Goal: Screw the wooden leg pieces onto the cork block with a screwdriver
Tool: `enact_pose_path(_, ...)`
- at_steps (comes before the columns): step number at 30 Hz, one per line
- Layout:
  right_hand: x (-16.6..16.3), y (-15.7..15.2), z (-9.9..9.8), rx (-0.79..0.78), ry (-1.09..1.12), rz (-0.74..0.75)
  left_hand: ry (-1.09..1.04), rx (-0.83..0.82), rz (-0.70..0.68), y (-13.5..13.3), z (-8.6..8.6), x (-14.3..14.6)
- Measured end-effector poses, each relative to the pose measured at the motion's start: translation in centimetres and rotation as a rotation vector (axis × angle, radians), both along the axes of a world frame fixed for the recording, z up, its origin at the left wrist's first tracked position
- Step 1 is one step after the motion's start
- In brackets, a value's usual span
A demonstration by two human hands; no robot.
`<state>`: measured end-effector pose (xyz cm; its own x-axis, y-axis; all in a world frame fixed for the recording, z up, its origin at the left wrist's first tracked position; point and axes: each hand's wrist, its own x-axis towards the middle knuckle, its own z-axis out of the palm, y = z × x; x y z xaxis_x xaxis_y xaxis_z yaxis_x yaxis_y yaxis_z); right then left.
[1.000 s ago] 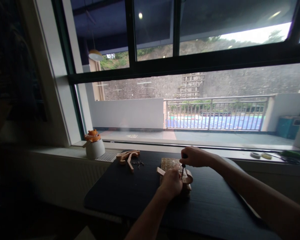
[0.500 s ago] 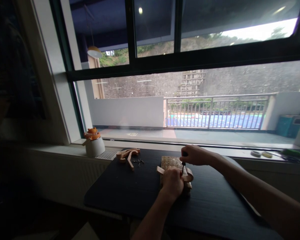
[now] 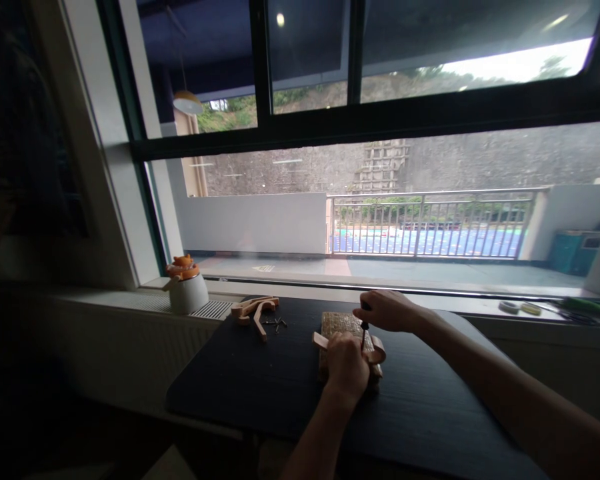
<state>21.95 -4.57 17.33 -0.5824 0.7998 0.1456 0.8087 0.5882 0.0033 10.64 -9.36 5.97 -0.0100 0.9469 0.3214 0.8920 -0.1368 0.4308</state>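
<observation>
My right hand (image 3: 386, 310) is closed around the dark handle of a screwdriver (image 3: 364, 333), whose shaft points down. The tip ends beside my left hand, at a curved wooden piece (image 3: 379, 351); the exact contact point is hidden. My left hand (image 3: 347, 363) is closed over the wooden piece, pressing it onto a woven-topped block (image 3: 337, 323) on the dark table. One flat end of the wood pokes out left of the hand, and a rounded end curls up on the right. Left of these lie loose curved wooden pieces (image 3: 261, 319) and several small screws (image 3: 279, 324).
The dark table (image 3: 220, 380) meets the window sill at its far edge. A white pot with an orange lid (image 3: 187, 290) stands on the sill at left. Rolls of tape (image 3: 510, 307) and a green item (image 3: 590, 308) lie on the sill at right.
The right hand has shifted slightly left and its grip on the screwdriver has turned a little. The left hand stays in place; the whole view has moved slightly.
</observation>
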Motion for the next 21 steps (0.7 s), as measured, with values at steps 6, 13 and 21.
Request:
enact_pose_path(6,-0.1,-0.5,-0.1,-0.016,0.094,0.064,-0.002,0.006,-0.005,0.1,-0.1,-0.1)
enact_pose_path(13,-0.6,-0.5,-1.4,0.064,0.155,-0.014,-0.008,0.027,-0.003,0.3,-0.5,-0.1)
enact_pose_path(21,0.3,-0.3,-1.0,0.046,0.240,0.089,-0.015,0.027,-0.002,0.4,-0.6,-0.1)
